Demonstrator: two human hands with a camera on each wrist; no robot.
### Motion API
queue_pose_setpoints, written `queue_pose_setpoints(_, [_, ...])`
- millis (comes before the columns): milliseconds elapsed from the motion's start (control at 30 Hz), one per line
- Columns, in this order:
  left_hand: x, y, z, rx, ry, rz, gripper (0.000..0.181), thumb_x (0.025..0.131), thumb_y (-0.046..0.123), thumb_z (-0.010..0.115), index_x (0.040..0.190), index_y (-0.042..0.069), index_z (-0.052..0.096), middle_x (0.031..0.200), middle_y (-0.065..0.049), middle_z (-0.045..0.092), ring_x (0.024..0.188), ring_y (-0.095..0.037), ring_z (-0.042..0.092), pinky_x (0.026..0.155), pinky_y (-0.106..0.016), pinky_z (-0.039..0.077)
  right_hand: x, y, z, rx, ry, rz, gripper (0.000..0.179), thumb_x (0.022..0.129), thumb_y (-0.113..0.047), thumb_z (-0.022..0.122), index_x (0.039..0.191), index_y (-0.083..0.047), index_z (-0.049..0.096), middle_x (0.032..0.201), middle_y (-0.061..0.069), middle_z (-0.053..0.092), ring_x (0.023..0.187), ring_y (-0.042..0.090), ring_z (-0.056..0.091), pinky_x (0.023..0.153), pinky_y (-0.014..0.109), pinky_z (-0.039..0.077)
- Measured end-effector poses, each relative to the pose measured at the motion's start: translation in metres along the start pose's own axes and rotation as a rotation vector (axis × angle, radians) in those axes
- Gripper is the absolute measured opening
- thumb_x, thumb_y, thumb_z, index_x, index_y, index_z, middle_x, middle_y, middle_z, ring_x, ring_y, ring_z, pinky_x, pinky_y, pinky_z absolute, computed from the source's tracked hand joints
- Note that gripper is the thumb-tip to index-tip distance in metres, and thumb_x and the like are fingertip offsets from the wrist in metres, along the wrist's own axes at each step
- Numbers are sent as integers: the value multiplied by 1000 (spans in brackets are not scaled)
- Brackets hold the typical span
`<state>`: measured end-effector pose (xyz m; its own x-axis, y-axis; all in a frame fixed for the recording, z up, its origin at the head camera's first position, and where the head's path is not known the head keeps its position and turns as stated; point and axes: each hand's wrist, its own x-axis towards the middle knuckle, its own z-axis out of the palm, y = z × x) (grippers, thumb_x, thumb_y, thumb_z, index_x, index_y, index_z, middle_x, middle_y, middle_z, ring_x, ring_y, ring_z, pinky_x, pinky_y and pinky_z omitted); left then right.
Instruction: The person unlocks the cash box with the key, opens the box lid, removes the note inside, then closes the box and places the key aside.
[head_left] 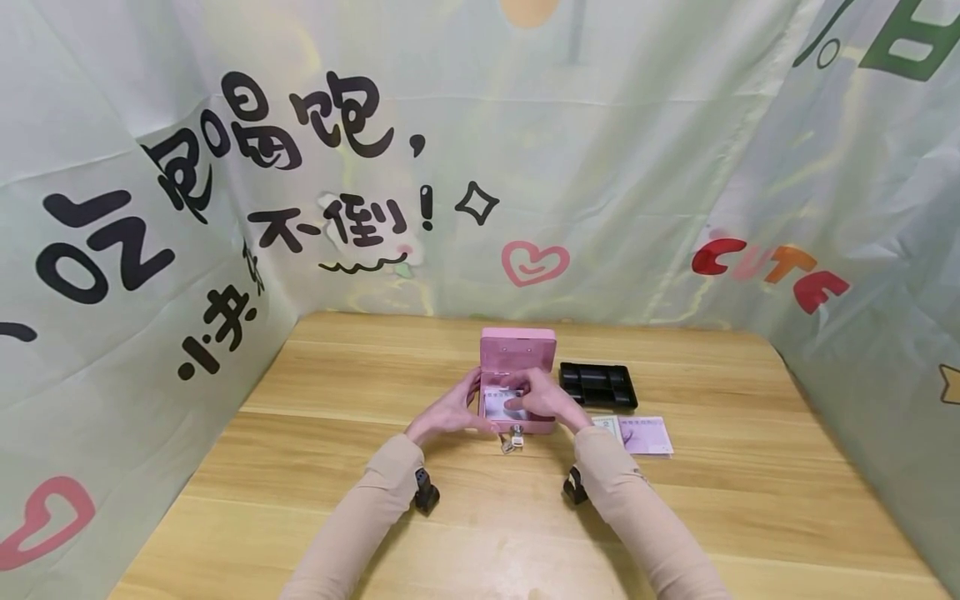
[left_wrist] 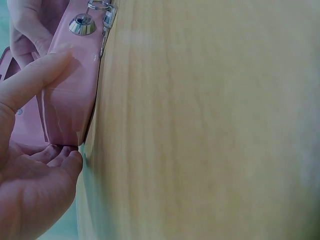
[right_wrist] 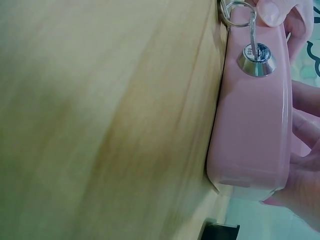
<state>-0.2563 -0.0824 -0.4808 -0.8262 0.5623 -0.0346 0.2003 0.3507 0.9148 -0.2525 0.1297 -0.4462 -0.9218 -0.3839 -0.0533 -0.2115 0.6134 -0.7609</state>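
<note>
A pink cash box (head_left: 546, 427) stands on the table with its lid (head_left: 517, 352) raised. Banknotes (head_left: 495, 405) lie inside it. My left hand (head_left: 450, 411) grips the box's left front corner, thumb on the front face and fingers against the side, as the left wrist view shows. My right hand (head_left: 545, 397) reaches into the box, its thumb and fingers apart over the notes; the box wall hides the fingertips in the right wrist view. A key (right_wrist: 253, 35) sits in the front lock (right_wrist: 257, 65), and a ring (right_wrist: 237, 15) hangs from it.
Right of the box lies a black compartment tray (head_left: 597, 382). Nearer, purple banknotes (head_left: 648, 435) lie beside a paler note (head_left: 609, 425), partly behind my right forearm. Printed fabric (head_left: 622, 167) walls in the wooden table (head_left: 360, 375) at the back and sides.
</note>
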Motion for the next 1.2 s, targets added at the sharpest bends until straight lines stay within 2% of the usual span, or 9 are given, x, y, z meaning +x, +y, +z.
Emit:
queue_pose_setpoints(200, [-1, 3, 0, 0, 7, -22, 118, 69, 9, 88, 162, 12, 14, 167, -17, 25, 154, -37, 25, 126, -62, 19, 1, 0, 0, 17, 17, 1, 41, 80, 1, 76, 120, 2, 69, 109, 20, 71, 94, 25, 65, 88, 37, 56])
queue_pose_setpoints(467, [0, 2, 2, -31, 5, -23, 116, 71, 6, 87, 161, 8, 14, 167, -18, 22, 155, -37, 23, 128, -57, 18, 2, 3, 3, 57, 66, 13, 40, 78, 4, 75, 117, 1, 69, 97, 15, 68, 86, 20, 59, 77, 24, 49])
queue_pose_setpoints(767, [0, 3, 2, -31, 9, -13, 117, 71, 4, 87, 161, 7, 13, 168, -19, 21, 155, -38, 21, 129, -56, 17, 1, 5, 3, 94, 90, -25, 35, 80, 4, 73, 115, 2, 71, 92, 13, 67, 84, 17, 58, 80, 27, 49])
queue_pose_setpoints(1033, [0, 3, 2, -20, 2, -10, 117, 71, 7, 88, 161, 7, 13, 167, -19, 22, 155, -38, 22, 129, -56, 18, -1, 6, 2, 138, 131, -60, 25, 84, 3, 71, 108, 6, 71, 90, 17, 71, 78, 11, 59, 72, 21, 50])
queue_pose_setpoints(1200, [0, 2, 1, 17, 15, -33, 119, 70, 10, 89, 162, 9, 13, 168, -17, 22, 155, -38, 23, 128, -59, 18, -2, 5, 3, 124, 184, -79, 16, 86, 1, 71, 101, 6, 74, 87, 19, 74, 73, 8, 61, 66, 20, 51])
